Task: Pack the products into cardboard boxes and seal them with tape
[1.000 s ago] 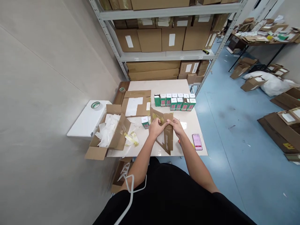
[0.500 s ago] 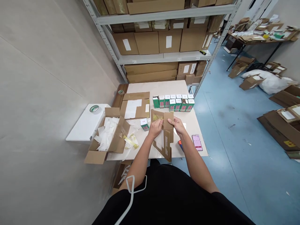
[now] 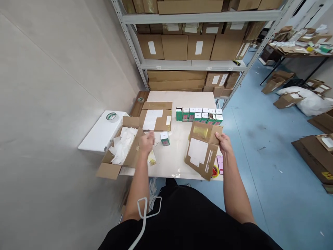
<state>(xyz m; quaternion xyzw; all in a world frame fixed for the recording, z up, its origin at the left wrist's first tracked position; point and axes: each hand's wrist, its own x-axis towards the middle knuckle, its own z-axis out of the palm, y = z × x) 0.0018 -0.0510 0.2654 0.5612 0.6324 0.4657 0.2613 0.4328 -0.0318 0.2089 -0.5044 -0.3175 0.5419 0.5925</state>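
Note:
My right hand point(image 3: 224, 142) grips the upper right edge of a flattened cardboard box point(image 3: 212, 152), thumb on its near face. The cardboard hangs tilted over the table, showing white paper labels and a patch of yellowish tape. My left hand point(image 3: 147, 141) is closed and raised beside the open carton point(image 3: 134, 152) of white scraps; whatever it holds, if anything, is too small to make out. Below it on the table lie yellowish tape scraps point(image 3: 152, 158). One small green-and-white box point(image 3: 164, 139) stands between my hands.
Several green-and-white boxes point(image 3: 198, 114) stand in rows behind the cardboard. Another flat carton point(image 3: 163, 118) lies at the table's back left. A tape roll point(image 3: 215, 171) and a phone point(image 3: 220, 164) sit at the right. Shelving point(image 3: 179, 65) rises behind the table point(image 3: 166, 166).
My left hand has let go of the cardboard and moved left towards the open carton. My right hand has carried the cardboard to the right, its labelled face now showing.

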